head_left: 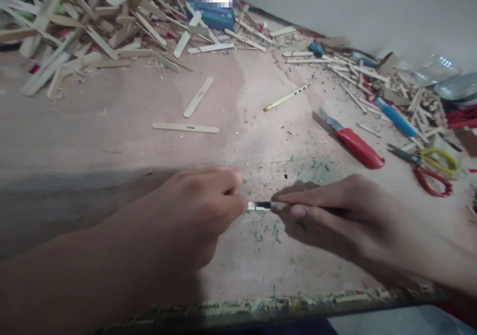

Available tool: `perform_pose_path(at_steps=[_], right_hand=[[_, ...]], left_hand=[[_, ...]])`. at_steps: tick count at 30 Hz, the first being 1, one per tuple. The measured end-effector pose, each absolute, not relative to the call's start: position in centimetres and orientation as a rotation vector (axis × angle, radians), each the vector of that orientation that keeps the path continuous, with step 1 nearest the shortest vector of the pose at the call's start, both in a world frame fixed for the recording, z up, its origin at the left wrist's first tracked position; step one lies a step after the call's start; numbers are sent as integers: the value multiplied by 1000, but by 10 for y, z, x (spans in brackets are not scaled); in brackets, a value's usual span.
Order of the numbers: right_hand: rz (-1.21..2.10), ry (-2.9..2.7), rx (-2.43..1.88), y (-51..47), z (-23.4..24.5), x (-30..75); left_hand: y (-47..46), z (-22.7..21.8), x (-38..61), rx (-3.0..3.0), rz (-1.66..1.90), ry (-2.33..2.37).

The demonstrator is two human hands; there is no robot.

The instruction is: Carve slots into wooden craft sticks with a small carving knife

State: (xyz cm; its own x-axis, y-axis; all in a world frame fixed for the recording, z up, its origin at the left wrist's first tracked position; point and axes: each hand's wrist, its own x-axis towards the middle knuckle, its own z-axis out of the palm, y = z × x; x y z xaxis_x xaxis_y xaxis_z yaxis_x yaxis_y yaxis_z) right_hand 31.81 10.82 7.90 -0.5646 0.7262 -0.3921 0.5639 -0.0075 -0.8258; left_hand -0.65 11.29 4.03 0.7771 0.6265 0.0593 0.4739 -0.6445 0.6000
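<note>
My left hand (210,203) is closed, its thumb and forefinger pinched at one end of a narrow white-and-black piece (264,205). At the other end, the thumb and forefinger of my right hand (335,210) grip the same piece low over the table. Both hands hide most of it, so its exact kind does not show. Green shavings (274,233) lie scattered beneath and around it. Beyond my left hand rest two flat wooden craft sticks (198,97), one slanted and one lying crosswise.
Craft sticks (100,22) are heaped at the back left, with more at the right. A pencil (286,98), a red-handled knife (359,148), scissors (417,158) with yellow and red handles, and a blue tool (397,117) lie on the table (122,96). Clear plastic bottles (432,71) sit far right.
</note>
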Motion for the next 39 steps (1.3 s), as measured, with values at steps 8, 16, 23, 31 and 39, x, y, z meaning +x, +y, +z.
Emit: perform_pose_path(at_steps=[8, 16, 23, 31, 39], right_hand=[[1988, -1697, -1438, 112, 72, 313], [1597, -2237, -1102, 123, 65, 326], [1722, -2226, -1035, 131, 64, 326], [1329, -2523, -852, 140, 61, 333], [1415, -2580, -723, 155, 62, 330]], left_hand=[[114, 32, -6, 2397, 414, 780], [108, 13, -6, 2413, 583, 791], [106, 30, -8, 2465, 435, 841], [104, 31, -7, 2380, 506, 903], [104, 36, -3, 2315, 482, 929]])
